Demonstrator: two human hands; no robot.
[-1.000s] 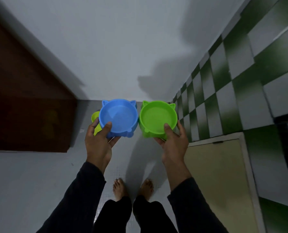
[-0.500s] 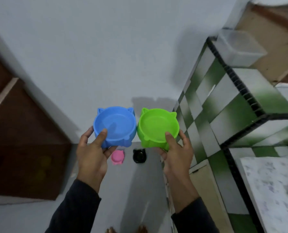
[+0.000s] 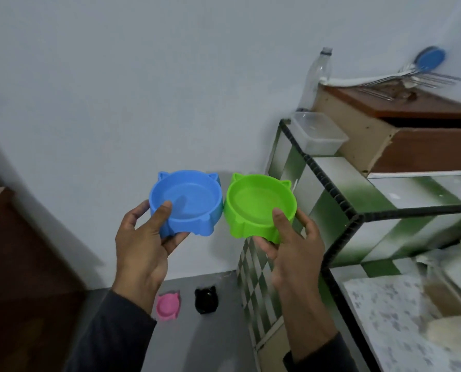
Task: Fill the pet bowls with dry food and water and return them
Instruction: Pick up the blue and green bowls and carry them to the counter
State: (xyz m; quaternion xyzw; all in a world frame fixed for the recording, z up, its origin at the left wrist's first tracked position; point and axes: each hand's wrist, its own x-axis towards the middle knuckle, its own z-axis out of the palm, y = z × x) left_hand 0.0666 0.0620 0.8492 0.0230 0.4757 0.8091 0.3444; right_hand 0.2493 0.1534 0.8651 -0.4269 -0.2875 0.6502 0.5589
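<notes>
My left hand [image 3: 143, 245] grips a blue cat-eared pet bowl [image 3: 189, 200] by its near rim, thumb inside. Beside it, my right hand [image 3: 291, 248] holds a green cat-eared pet bowl [image 3: 258, 205] the same way. Both bowls are level, side by side at chest height, and look empty. Far below on the grey floor by the wall stand a pink bowl [image 3: 168, 306] and a black bowl [image 3: 206, 299].
A green-and-white tiled counter [image 3: 358, 200] with a black edge rises at right. On it stand a clear lidded box [image 3: 318, 135], a plastic bottle [image 3: 316, 76] and a wooden drawer unit [image 3: 401, 130] with cutlery on top. A dark wooden door [image 3: 17, 264] is at left.
The view has tilted up from the floor to the counter. Both bowls stay in my hands, raised higher. The pink and black bowls on the floor have come into view.
</notes>
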